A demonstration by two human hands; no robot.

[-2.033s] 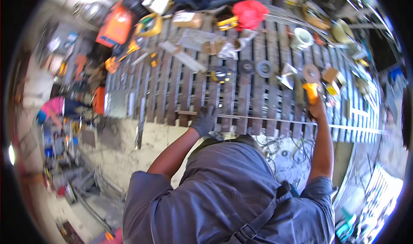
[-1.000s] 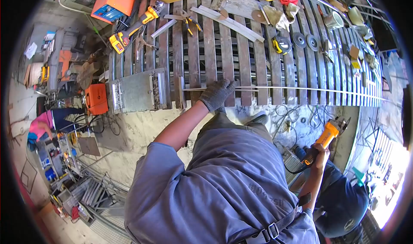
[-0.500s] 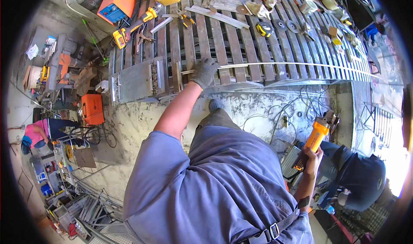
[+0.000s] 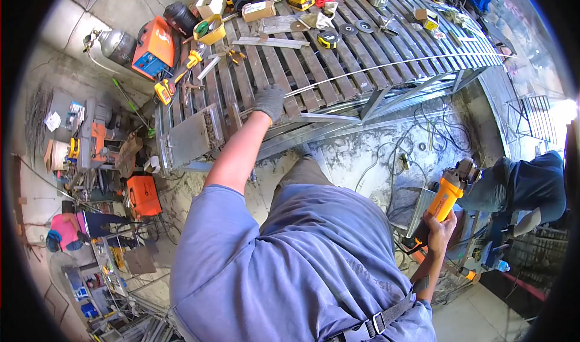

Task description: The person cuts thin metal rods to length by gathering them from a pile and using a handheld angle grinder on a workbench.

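My left hand (image 4: 270, 102), in a grey work glove, is closed over a long thin metal strip (image 4: 338, 77) at the near edge of the slatted metal workbench (image 4: 305, 100). The strip runs off to the right along the slats and bends slightly. My right hand (image 4: 440, 228) is bare and wrapped around the body of a yellow angle grinder (image 4: 446, 198). The grinder is held off to my right, away from the bench, its head pointing up and forward. A flat metal plate (image 4: 187, 138) lies on the bench left of my glove.
On the bench lie a tape measure (image 4: 328, 39), pliers (image 4: 234, 54), grinding discs (image 4: 364, 26) and a second yellow power tool (image 4: 164, 91). An orange welding machine (image 4: 156, 47) stands behind. Cables (image 4: 444, 127) cross the floor. One person (image 4: 531, 182) bends at right, another (image 4: 67, 230) at left.
The view has shifted, so the bench appears more tilted. My left hand stays on the strip and my right hand still holds the grinder. The person at right has changed posture.
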